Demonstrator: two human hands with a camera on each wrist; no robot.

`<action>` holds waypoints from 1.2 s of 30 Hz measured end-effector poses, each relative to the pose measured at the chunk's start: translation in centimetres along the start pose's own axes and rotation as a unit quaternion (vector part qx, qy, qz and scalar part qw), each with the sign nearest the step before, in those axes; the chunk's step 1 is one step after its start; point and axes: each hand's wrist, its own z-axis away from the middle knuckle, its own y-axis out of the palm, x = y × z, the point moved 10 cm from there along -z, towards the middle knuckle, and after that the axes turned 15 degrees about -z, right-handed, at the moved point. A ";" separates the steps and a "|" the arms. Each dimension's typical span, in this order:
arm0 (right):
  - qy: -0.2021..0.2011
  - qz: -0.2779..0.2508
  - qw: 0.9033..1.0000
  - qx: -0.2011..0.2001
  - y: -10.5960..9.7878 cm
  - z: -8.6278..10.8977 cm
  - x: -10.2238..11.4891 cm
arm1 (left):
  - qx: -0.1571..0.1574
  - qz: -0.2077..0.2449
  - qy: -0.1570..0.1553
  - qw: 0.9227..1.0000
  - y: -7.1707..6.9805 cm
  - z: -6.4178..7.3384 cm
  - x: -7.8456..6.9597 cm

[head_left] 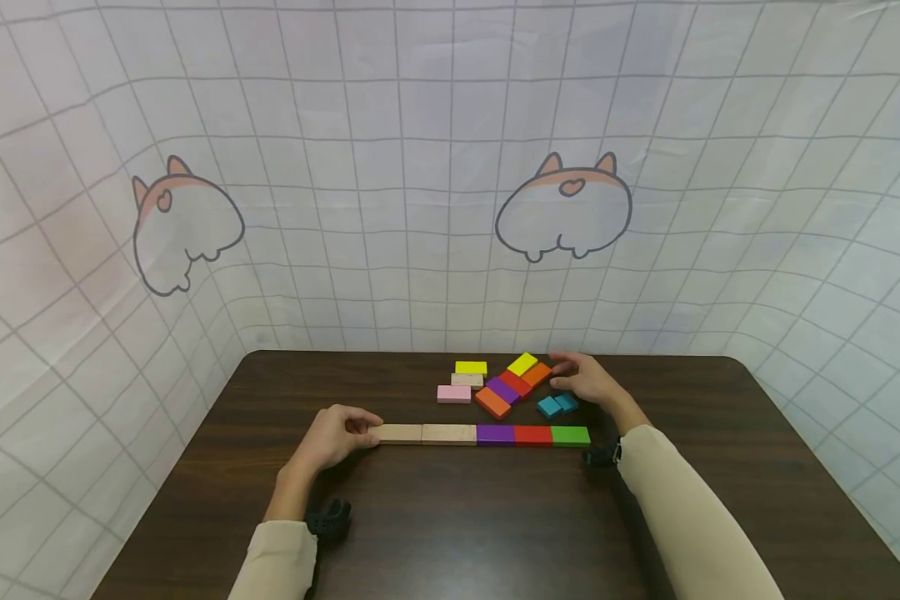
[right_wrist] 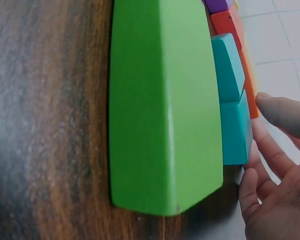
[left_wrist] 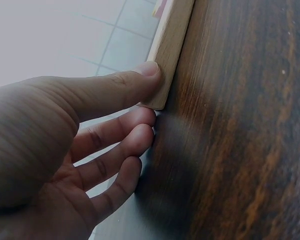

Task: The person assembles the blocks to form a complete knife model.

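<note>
A straight row of flat blocks lies across the table: two plain wooden blocks, then a purple block (head_left: 495, 436), a red block (head_left: 532, 436) and a green block (head_left: 570, 437). At the row's left end my left hand (head_left: 337, 435) pinches the outer wooden block (left_wrist: 167, 75), its thumb on one face and fingertips at the end. My right hand (head_left: 587, 377) hovers at the back with thumb and fingers apart, close beside an orange block (head_left: 537, 375). Two small blue blocks (right_wrist: 235, 132) sit just in front of its fingers. Past the green block (right_wrist: 165, 100), the right wrist view shows that hand partly cut off.
Behind the row is a slanted cluster with a yellow block (head_left: 522, 364), a red one (head_left: 515, 384), a purple one (head_left: 503, 390) and a front orange one (head_left: 492, 403). Left of it lie a yellow (head_left: 471, 367), a wooden (head_left: 467, 380) and a pink block (head_left: 453, 394). A grid-patterned curtain (head_left: 390, 250) surrounds the table.
</note>
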 end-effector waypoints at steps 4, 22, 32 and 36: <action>0.006 0.014 1.000 -0.005 -0.1 -0.2 -0.1 | 0.000 0.000 0.000 1.000 0.0 0.0 0.1; 0.009 0.046 0.999 -0.010 0.1 -0.5 -0.2 | -0.001 0.000 -0.003 1.000 0.0 0.0 0.0; -0.010 0.070 0.997 -0.015 -0.3 -0.3 0.0 | -0.005 -0.004 0.005 1.000 -0.2 0.0 -0.3; -0.022 0.079 0.996 -0.021 -0.6 -0.1 0.2 | -0.007 -0.003 0.004 1.000 -0.2 0.0 -0.3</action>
